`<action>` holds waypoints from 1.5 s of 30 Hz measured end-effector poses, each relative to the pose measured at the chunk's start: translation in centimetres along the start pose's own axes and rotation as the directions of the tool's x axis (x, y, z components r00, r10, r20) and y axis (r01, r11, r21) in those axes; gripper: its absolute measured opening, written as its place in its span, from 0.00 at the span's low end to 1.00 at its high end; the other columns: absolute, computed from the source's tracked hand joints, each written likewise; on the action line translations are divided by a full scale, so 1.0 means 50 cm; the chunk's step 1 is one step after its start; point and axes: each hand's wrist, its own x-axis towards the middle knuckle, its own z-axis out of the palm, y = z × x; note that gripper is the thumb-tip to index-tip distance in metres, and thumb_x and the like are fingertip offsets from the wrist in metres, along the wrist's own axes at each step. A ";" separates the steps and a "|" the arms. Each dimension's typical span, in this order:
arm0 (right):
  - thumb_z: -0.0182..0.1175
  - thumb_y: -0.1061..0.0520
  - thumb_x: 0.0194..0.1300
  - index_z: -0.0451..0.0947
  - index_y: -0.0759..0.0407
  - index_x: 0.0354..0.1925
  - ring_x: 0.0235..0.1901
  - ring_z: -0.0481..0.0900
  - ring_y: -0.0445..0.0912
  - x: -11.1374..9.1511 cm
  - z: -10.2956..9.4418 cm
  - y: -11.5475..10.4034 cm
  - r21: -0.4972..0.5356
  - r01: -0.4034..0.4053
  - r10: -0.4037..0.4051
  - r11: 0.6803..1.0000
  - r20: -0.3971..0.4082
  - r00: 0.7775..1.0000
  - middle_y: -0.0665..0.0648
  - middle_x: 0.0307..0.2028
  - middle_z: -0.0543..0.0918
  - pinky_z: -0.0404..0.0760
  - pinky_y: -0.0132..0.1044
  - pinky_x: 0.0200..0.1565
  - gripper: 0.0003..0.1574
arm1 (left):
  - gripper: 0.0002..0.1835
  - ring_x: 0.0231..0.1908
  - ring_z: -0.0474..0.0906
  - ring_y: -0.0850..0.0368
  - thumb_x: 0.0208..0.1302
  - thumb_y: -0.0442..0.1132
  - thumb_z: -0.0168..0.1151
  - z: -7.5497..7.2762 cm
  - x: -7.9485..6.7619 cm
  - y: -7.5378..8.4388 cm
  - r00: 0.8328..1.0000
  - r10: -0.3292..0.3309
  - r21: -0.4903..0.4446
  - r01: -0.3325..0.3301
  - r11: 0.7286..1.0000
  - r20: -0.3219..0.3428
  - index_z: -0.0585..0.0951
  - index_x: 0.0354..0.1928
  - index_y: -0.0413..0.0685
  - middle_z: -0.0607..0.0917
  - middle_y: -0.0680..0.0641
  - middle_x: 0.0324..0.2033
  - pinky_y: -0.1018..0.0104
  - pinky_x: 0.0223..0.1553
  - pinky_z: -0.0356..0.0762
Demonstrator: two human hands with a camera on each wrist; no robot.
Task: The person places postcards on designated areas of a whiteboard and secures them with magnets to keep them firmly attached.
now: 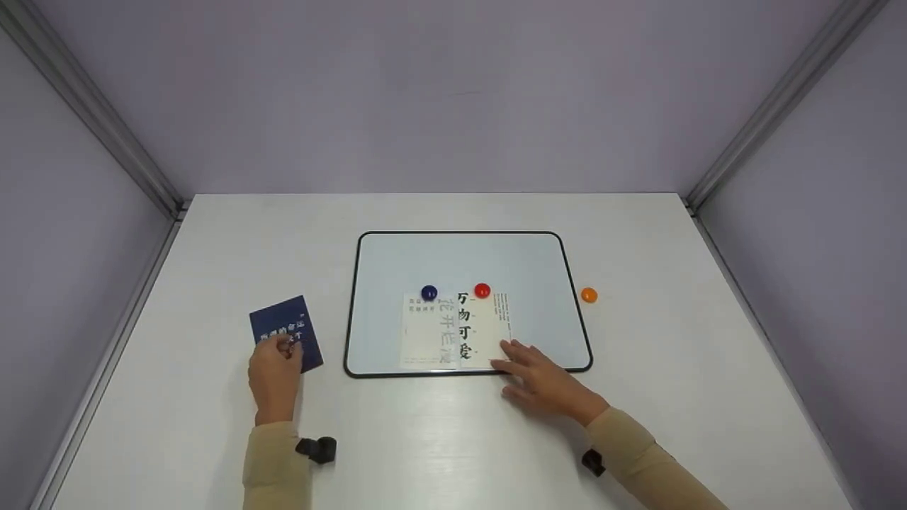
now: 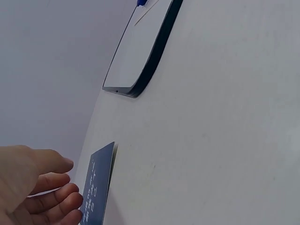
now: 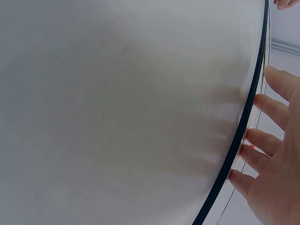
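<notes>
A navy card (image 1: 283, 316) with white characters lies at the left of the table. Over its lower part is my left hand (image 1: 275, 375), fingers loosely curled; the left wrist view shows a gap between thumb and fingers, beside the card (image 2: 99, 180). My right hand (image 1: 544, 380) has its fingers spread at the lower edge of a black-framed whiteboard (image 1: 460, 256). Its fingertips touch the lower right of a cream card (image 1: 485, 329) with bold black characters. A red round magnet (image 1: 482, 290) sits at that card's top.
Left of the cream card is a pale card (image 1: 424, 336) with grey characters, a dark blue round magnet (image 1: 429, 292) on its top edge. An orange magnet (image 1: 589, 295) lies on the white table (image 1: 439, 439) just right of the whiteboard. Walls (image 1: 453, 106) enclose the table's back and sides.
</notes>
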 end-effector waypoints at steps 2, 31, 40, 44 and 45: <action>0.58 0.46 0.67 0.69 0.48 0.66 0.75 0.57 0.56 0.001 0.001 0.000 0.005 -0.001 0.001 1.000 0.001 1.000 0.58 0.74 0.60 0.58 0.54 0.74 0.31 | 0.14 0.44 0.80 0.37 0.64 0.32 0.58 -0.002 0.000 -0.003 1.000 -0.023 0.003 0.023 1.000 -0.016 0.79 0.47 0.27 0.82 0.29 0.41 0.46 0.46 0.78; 0.58 0.45 0.67 0.68 0.48 0.66 0.74 0.57 0.56 0.002 0.005 0.005 -0.006 0.013 -0.013 1.000 -0.008 1.000 0.59 0.74 0.59 0.57 0.54 0.74 0.31 | 0.29 0.53 0.69 0.32 0.63 0.40 0.63 -0.033 -0.006 -0.026 0.950 -0.314 0.056 0.313 0.948 -0.005 0.70 0.57 0.22 0.73 0.25 0.50 0.40 0.57 0.71; 0.58 0.45 0.67 0.68 0.47 0.66 0.74 0.57 0.56 0.000 0.004 0.005 -0.003 0.009 -0.009 1.000 -0.012 1.000 0.58 0.74 0.60 0.57 0.54 0.74 0.31 | 0.28 0.50 0.68 0.35 0.64 0.41 0.62 -0.032 0.007 -0.024 0.928 -0.368 0.100 0.362 0.927 0.057 0.72 0.54 0.20 0.73 0.27 0.48 0.42 0.54 0.71; 0.58 0.45 0.67 0.68 0.47 0.66 0.75 0.57 0.56 0.001 0.005 0.004 0.004 0.005 -0.005 1.000 -0.007 1.000 0.58 0.74 0.59 0.56 0.54 0.74 0.31 | 0.29 0.50 0.68 0.35 0.64 0.42 0.62 -0.035 0.012 -0.019 0.918 -0.388 0.136 0.376 0.917 0.080 0.71 0.53 0.17 0.73 0.26 0.48 0.42 0.54 0.71; 0.58 0.45 0.67 0.69 0.48 0.66 0.74 0.57 0.56 0.001 0.005 0.003 0.001 0.008 -0.008 1.000 -0.010 1.000 0.58 0.74 0.60 0.56 0.54 0.74 0.31 | 0.29 0.50 0.68 0.34 0.64 0.42 0.61 -0.036 0.014 -0.019 0.916 -0.391 0.137 0.378 0.916 0.085 0.71 0.53 0.17 0.73 0.26 0.48 0.42 0.54 0.71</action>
